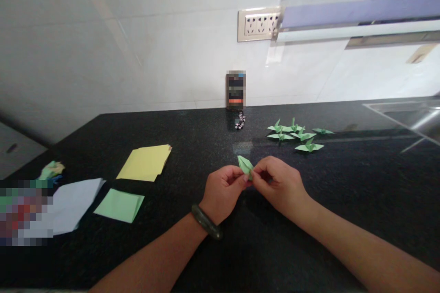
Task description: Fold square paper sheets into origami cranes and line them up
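Observation:
A small folded piece of green origami paper (244, 165) is held between both hands above the dark countertop (206, 142). My left hand (223, 192) pinches its lower left side between thumb and fingers; a dark bangle circles that wrist. From the right, my right hand (280, 185) grips the lower right edge with thumb and forefinger. The paper's pointed end sticks up and to the left, while its lower part is partly hidden by the fingertips. Several green paper cranes (302, 135) stand in a group beyond my right hand.
On the left lie a stack of yellow paper (144, 163), green paper (120, 206) and white sheets (74, 206), with crumpled scraps (51, 170) behind. A phone (235, 90) leans on the wall, a beaded strap (240, 121) before it. A sink edge (395, 119) is far right.

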`<action>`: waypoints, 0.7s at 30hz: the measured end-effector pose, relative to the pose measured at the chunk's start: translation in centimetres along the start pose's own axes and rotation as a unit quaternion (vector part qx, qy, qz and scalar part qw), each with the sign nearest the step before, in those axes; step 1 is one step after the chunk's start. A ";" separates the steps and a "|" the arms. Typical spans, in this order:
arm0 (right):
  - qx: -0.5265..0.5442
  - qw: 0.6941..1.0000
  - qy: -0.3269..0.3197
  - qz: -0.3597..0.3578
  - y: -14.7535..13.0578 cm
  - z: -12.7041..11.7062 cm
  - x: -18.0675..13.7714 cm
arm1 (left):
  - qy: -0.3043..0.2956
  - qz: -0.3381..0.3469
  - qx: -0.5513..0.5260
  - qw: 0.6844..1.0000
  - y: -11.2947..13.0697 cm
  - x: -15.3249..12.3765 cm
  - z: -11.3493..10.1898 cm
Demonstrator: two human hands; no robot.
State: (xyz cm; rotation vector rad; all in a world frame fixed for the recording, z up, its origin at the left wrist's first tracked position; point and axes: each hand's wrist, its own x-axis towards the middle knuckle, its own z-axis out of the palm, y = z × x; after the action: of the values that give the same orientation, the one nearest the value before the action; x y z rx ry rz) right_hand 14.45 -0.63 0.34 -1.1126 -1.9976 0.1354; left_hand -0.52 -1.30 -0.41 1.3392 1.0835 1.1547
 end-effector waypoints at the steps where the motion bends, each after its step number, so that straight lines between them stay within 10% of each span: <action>1: -0.002 1.000 0.000 -0.012 0.0 0.1 0.0 | 0.007 0.000 0.011 1.000 -0.1 0.0 0.0; 21: -0.020 0.998 -0.006 -0.059 -0.2 0.5 0.0 | 0.039 0.021 0.095 0.995 -0.2 0.0 0.0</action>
State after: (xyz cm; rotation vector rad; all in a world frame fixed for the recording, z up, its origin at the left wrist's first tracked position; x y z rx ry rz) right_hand 13.99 -0.64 0.08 -1.0182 -2.0798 0.0404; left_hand -0.53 -1.29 -0.63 1.4798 1.2510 1.1662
